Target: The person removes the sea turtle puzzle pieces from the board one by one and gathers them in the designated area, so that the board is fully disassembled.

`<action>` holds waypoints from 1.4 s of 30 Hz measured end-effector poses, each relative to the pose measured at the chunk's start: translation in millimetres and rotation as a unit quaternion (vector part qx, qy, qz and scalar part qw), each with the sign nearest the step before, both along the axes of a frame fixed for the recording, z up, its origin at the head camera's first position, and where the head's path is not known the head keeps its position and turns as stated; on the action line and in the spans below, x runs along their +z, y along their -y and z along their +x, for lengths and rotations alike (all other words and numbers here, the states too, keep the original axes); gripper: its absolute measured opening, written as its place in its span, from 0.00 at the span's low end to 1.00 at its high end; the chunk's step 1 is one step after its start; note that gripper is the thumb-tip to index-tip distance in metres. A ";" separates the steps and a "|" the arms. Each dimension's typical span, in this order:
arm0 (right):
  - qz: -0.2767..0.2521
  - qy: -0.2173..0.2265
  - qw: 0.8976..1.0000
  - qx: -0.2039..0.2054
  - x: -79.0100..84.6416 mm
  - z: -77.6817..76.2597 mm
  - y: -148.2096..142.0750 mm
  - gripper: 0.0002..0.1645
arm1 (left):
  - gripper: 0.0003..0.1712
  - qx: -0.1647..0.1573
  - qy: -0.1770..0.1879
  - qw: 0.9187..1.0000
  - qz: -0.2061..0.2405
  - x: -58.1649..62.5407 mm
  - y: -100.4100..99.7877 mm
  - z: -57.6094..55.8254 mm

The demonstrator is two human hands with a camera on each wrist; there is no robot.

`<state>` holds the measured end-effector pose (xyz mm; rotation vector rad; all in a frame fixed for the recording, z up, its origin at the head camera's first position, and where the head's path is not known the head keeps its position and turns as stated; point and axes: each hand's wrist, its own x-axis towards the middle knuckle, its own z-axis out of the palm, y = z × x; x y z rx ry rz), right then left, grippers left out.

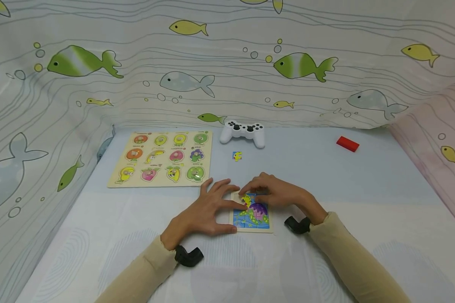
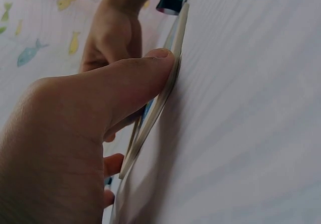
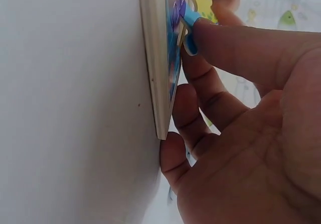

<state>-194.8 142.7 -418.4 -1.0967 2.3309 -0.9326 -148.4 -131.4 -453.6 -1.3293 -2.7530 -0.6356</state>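
A small jigsaw puzzle in a pale wooden frame [image 1: 252, 230] lies on the table, its picture showing a yellow creature with a purple shell on blue. My left hand [image 1: 208, 208] spreads over its left side, thumb on the frame's near corner and index finger reaching onto the picture. In the left wrist view the left thumb [image 2: 150, 66] presses the frame's edge. Over the far right part, my right hand [image 1: 277, 191] pinches a blue puzzle piece [image 3: 190, 20], tilted up from the board. A yellow piece [image 3: 202, 4] also stands raised beside it in the right wrist view.
A loose yellow and blue puzzle piece [image 1: 237, 156] lies beyond the frame, with a white game controller [image 1: 243, 134] behind it. To the left is a wooden fruit puzzle board [image 1: 161, 184]. A red block [image 1: 347, 144] lies at the back right. Fish-patterned cloth walls the table.
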 end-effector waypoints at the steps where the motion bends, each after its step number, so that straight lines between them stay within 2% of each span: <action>1: -0.004 0.007 1.000 -0.004 -0.1 -0.1 -0.6 0.25 | 0.32 0.000 0.000 1.000 0.000 0.0 -0.1 0.0; 5: -0.007 0.027 0.999 -0.020 -0.3 -1.2 -2.7 0.24 | 0.31 0.002 0.000 1.000 0.001 0.0 -0.3 -0.1; 14: -0.028 0.046 0.998 -0.036 -2.6 -5.7 -7.1 0.11 | 0.32 0.001 0.001 1.000 0.001 0.3 -0.1 0.4; 24: -0.073 0.084 0.993 -0.037 -3.5 -10.4 -7.8 0.09 | 0.32 0.004 0.010 1.000 -0.001 2.1 -0.8 1.0; 34: -0.084 0.049 0.992 -0.081 -5.5 -15.4 -13.3 0.13 | 0.32 0.005 0.012 1.000 -0.001 2.0 -0.2 1.8; 42: -0.080 0.029 0.987 -0.133 -3.2 -23.7 -21.0 0.15 | 0.32 0.008 0.017 1.000 -0.002 1.5 -0.6 1.7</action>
